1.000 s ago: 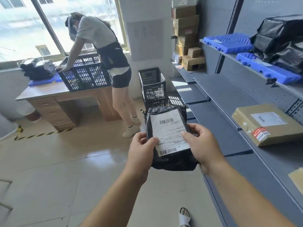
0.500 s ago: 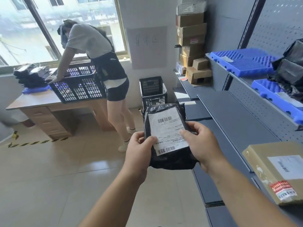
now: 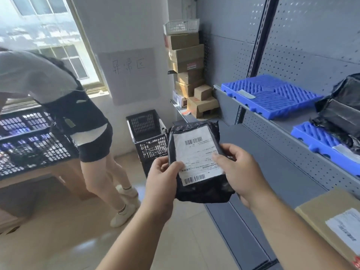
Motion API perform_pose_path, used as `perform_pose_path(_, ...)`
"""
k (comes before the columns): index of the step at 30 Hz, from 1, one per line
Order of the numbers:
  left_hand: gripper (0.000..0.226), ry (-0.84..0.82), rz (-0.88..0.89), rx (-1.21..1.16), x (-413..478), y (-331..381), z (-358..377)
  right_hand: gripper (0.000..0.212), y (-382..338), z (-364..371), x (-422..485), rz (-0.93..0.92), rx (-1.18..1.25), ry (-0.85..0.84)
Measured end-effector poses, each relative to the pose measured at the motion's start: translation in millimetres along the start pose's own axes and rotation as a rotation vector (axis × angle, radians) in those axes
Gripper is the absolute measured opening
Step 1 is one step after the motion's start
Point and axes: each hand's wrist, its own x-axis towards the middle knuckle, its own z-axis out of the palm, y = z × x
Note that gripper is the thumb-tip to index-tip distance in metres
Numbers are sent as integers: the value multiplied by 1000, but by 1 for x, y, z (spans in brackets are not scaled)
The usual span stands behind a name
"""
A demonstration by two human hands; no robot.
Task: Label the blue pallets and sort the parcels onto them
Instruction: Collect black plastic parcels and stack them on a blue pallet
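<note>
The black parcel [image 3: 200,193] is held in mid-air before the grey shelving, at the middle of the view, with its white shipping label [image 3: 196,154] turned upward. At far left a person in a grey top [image 3: 39,75] is seen bent over a black crate [image 3: 29,145] set on a wooden desk [image 3: 29,178]. A second black crate [image 3: 148,133] is stood on the floor by the wall, below a paper sign [image 3: 128,75].

The parcel's left edge is gripped by the left hand [image 3: 163,178], with the thumb laid on the label. Its right edge is gripped by the right hand [image 3: 241,172], with the thumb likewise pressed on the label and the fingers hidden behind.

Beyond the parcel, brown cartons [image 3: 187,55] are stacked in the corner and topped by a white basket [image 3: 181,26]. Two blue pallets are laid on the upper shelf [image 3: 292,121]. The farther pallet [image 3: 272,96] is marked with a pale strip [image 3: 246,93], and the nearer pallet [image 3: 321,141] is loaded with black bagged parcels [image 3: 342,110]. On the lower shelf [image 3: 272,158], at lower right, a labelled brown carton [image 3: 315,217] is placed.
</note>
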Motion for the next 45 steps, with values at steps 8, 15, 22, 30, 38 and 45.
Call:
perform_pose_path(8,17,-311,-33,61,70,31,71,26,-21,-43,29,-92,6,269)
perform_pose_path(15,11,-550,-54,94,74,36,164,25,-46,-112,20,-196,-83,512)
perform_pose_path(22,12,-781,56,86,47,40,259,27,-76,-185,-6,-316,-151,719)
perform_pose_path(30,24,-985,231,180,-5,24,342,29,-85,-269,-43,-359,-203,950)
perform_pose_path(38,27,-1220,513,488,-29,21,400,29,-83,-321,-61,-321,-131,1184)
perform_pose_path(45,16,-1315,494,592,-37,6,432,27,-78,-345,-61,-218,-173,1287)
